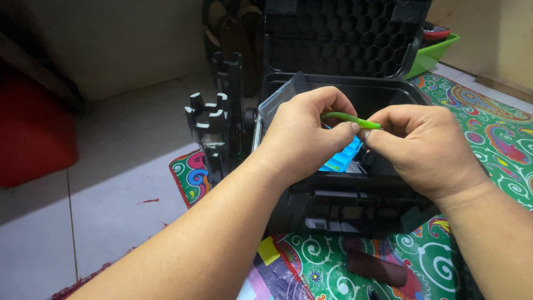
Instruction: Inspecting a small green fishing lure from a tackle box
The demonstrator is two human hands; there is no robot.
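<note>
Both my hands meet over an open black tool case (355, 208). My left hand (302, 133) and my right hand (422, 147) pinch the two ends of a thin bright green strip (347, 118), which arcs between the fingertips. Below the strip, inside the case, a blue ribbed insert (343, 158) shows. The case's lid (344, 36) stands upright behind, with a honeycomb pattern on its inner face. A grey flat panel (277, 100) leans at the case's left inner side.
The case sits on a green patterned mat (488, 128). A black plastic notched part (214, 125) stands left of the case on pale floor tiles (116, 183). A red box (33, 128) is far left, a green tray (436, 53) at back right, a dark brown flat piece (377, 266) in front.
</note>
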